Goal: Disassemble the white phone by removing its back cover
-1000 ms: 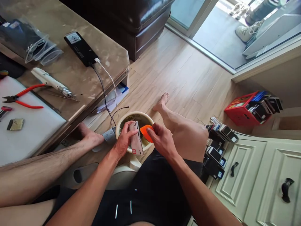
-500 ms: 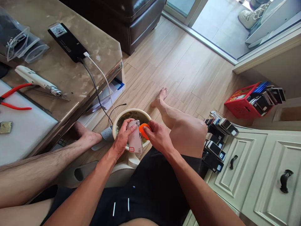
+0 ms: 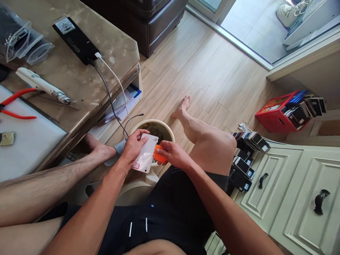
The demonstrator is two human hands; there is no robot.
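My left hand [image 3: 134,145] is closed round the left side of a pale smartphone [image 3: 147,153], thumb across its back. A small red-edged label marks the phone's lower left corner, and its upper right corner looks damaged. Between the thumb and fingers of my right hand [image 3: 172,153] is a flat orange pry tool [image 3: 159,154], its edge against the phone's right side. Both are above a cream bin [image 3: 170,132] with some greenish and brown contents. How deep the tool's edge sits is hidden.
On the table [image 3: 117,46] at left lie a black power strip [image 3: 75,40], a white electric screwdriver [image 3: 42,85] and red-handled pliers [image 3: 17,102]. Cables [image 3: 114,76] hang down towards the bin. Stacked phones [image 3: 243,166] and a red box [image 3: 277,113] stand at right beside drawers [image 3: 268,184].
The phone has tilted and turned in my left hand, so its back now catches the light. My right hand and the orange tool have moved slightly down and left along its edge.
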